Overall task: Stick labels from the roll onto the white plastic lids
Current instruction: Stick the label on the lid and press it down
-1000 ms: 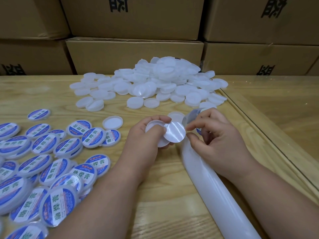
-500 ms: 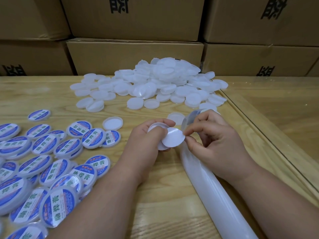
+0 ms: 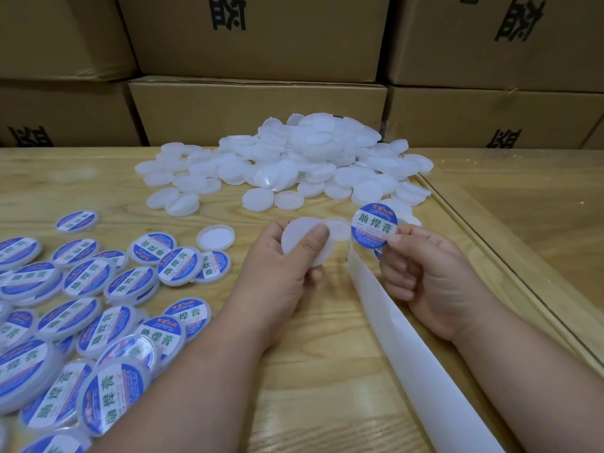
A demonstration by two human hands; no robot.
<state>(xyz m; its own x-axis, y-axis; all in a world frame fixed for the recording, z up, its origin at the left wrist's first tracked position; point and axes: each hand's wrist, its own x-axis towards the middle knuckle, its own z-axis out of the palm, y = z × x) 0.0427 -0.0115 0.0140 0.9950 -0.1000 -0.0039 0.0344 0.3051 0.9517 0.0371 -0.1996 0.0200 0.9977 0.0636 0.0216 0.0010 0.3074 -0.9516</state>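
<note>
Pinching a round blue label (image 3: 374, 229), the right hand (image 3: 431, 276) holds it at 3 o'clock of the blank lid (image 3: 302, 245) gripped in the left hand (image 3: 281, 273). Backing strip (image 3: 408, 348) trails to 5 o'clock. Labelled lids (image 3: 98, 305) crowd 9 o'clock, unlabelled lids (image 3: 294, 158) heap at 12 on the wooden table (image 3: 310, 387), cardboard boxes (image 3: 258, 109) behind.

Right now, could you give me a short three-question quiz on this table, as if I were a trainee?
1. True or false: the label in the right hand is already stuck on a lid.
2. What does the left hand hold?
3. Where do the labelled lids lie: A) on the person's left, B) on the boxes, C) in the bare pile?

Key: 1. False, it is held apart from the lid. 2. A bare white lid. 3. A.
</note>
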